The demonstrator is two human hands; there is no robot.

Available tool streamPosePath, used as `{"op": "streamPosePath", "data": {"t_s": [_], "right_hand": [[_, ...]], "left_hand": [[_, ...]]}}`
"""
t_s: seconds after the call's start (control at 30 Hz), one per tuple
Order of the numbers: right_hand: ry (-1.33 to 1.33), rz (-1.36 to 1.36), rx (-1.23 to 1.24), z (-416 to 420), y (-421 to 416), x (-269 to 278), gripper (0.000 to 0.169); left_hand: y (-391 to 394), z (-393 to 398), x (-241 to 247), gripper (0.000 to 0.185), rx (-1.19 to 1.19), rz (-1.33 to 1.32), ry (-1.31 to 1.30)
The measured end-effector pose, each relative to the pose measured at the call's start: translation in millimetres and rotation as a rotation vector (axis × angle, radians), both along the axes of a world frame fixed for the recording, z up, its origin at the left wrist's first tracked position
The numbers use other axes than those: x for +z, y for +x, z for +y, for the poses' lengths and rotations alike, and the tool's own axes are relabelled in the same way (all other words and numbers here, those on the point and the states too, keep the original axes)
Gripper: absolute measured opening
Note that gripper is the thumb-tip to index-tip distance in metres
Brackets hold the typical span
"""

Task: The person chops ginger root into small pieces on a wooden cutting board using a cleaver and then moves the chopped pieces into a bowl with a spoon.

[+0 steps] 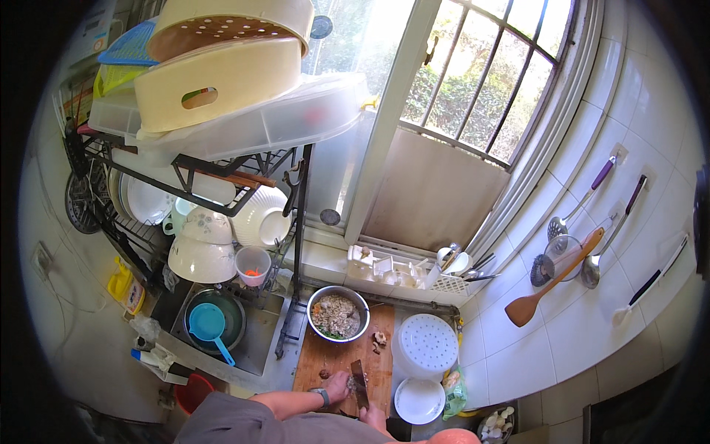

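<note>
My right hand (375, 417) grips the handle of a cleaver (360, 383), whose blade lies over a wooden cutting board (383, 355). Close to the left of the blade, my left hand (336, 387) rests with bent fingers on a small heap of chopped pale food (351, 383); how firmly it holds any of it cannot be seen. A small brown lump (324, 374) lies beside that hand. Farther back on the board stands a metal bowl (364, 327) of finely chopped food with green and orange bits. Brown-and-white pieces (379, 338), possibly mushroom or ginger, lie right of the bowl.
Left is a sink (260, 333) with a metal basin and a blue ladle (207, 322), below a loaded dish rack (302, 222). At right stand a perforated white container (429, 341), a white plate (420, 400) and a green plastic bag (455, 394). Utensils hang on the tiled wall.
</note>
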State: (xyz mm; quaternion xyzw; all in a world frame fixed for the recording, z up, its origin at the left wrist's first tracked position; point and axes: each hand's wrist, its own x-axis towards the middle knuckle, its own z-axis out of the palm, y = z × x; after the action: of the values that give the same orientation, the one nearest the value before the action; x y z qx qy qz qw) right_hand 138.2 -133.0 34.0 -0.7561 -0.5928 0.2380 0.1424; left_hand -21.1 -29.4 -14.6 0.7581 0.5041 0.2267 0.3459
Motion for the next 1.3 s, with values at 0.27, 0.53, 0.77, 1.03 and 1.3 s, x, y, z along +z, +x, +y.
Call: {"op": "streamPosePath", "data": {"t_s": [0.27, 0.53, 0.77, 1.03, 1.3], "right_hand": [[0.043, 0.02, 0.06, 1, 1, -10, 0.029], [0.015, 0.029, 0.048, 0, -1, -5, 0.027], [-0.06, 0.028, 0.007, 3, -4, -10, 0.028], [-0.029, 0.084, 0.024, 2, -5, -11, 0.027], [-0.01, 0.074, 0.031, 3, -5, -11, 0.026]], "left_hand": [[0, 1, 10, 0.033, -0.03, 0.155, -0.047], [2, 1, -12, 0.031, 0.003, 0.004, -0.005], [2, 1, -23, 0.034, 0.06, 0.052, -0.099], [-2, 2, -19, 0.041, 0.088, 0.043, -0.117], [-3, 3, -32, 0.041, 0.088, -0.054, -0.085]]}}
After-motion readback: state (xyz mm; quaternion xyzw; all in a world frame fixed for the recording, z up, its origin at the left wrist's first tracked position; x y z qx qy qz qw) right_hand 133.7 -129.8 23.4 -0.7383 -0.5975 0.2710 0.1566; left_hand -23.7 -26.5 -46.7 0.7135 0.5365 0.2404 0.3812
